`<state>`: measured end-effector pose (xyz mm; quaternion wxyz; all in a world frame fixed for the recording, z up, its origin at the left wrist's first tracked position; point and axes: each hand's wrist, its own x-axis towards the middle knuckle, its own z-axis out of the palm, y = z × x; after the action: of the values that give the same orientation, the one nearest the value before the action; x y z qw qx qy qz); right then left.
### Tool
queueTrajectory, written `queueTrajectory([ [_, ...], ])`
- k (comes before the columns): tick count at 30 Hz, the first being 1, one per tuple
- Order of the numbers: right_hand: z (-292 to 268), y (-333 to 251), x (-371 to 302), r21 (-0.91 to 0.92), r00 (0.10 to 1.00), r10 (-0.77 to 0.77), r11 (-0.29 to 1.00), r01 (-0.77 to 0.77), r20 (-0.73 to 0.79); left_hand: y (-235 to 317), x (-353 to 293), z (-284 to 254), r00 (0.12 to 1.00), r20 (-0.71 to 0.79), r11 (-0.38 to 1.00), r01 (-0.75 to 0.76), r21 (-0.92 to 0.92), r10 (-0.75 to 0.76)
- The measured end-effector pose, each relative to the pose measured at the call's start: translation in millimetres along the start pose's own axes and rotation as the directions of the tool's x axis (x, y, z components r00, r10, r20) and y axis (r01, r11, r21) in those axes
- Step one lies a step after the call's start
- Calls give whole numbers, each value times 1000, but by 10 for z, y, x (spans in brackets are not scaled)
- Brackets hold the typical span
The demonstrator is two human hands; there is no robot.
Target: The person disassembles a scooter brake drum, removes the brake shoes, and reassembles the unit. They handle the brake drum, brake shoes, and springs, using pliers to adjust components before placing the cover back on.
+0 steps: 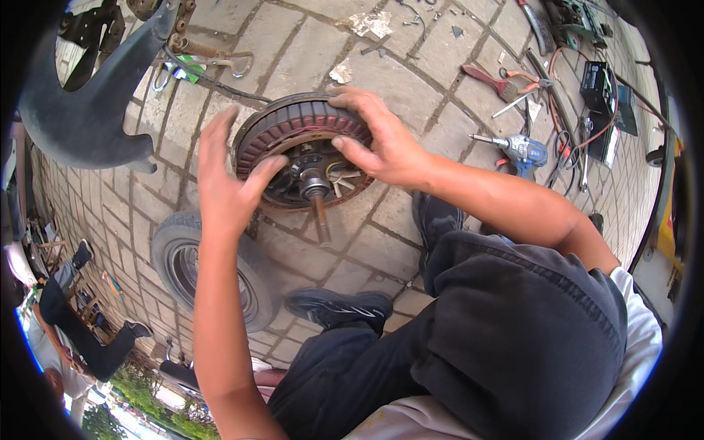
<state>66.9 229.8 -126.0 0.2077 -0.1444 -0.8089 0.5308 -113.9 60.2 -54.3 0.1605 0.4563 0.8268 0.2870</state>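
Note:
A round electric hub motor stator, with dark segments and copper-red windings round its edge, is tilted in front of me above the paving. From its middle a metal axle points toward me. My right hand grips the far right rim, fingers over the outside and thumb on the inner side. At the left side my left hand is spread, its fingers apart outside the rim and its thumb overlapping the stator's face. Whether that thumb touches it, I cannot tell. The underside of the stator is hidden.
A wheel with a tyre lies near my left forearm. To the right are a blue power drill, a brush, pliers and a black battery. A black fender stands far left. Another person is at lower left.

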Motion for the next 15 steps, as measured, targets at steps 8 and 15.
queueTrajectory([
  [8, -39, -9, 13, -16, 997, -6, 1000, 7, 83, -322, -377, 120, 920, 113, 721, 367, -588, -376],
  [15, -31, 52, -10, 115, 994, 87, 989, -93, 63, -287, -309, 225, 922, 84, 706, 345, -618, -377],
])
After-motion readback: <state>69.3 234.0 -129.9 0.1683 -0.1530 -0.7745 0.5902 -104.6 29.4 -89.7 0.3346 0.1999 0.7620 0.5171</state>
